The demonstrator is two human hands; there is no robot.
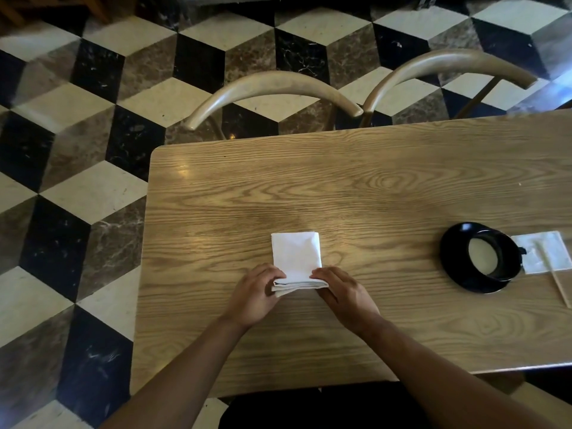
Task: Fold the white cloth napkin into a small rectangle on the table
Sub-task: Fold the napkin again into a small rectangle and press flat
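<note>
Both hands sit at the near end of the napkin, one at each corner. The left hand pinches the near left corner, thumb on top and fingers curled under the layered edge. The right hand grips the near right corner the same way, fingertips on top of the cloth. The near edge looks slightly lifted, with several layers showing.

The napkin is already a narrow white rectangle lying on the wooden surface, toward its left half. Its long axis runs straight away from the person, so the free far edge lies directly beyond the hands. The hands are equally near it, one per side. Judging by this, the coming fold would carry the near edge forward over the far one, halving the length.

Well apart to the right stand a black saucer with a cup, just beside a paper napkin. Two chair backs stand beyond the surface.
</note>
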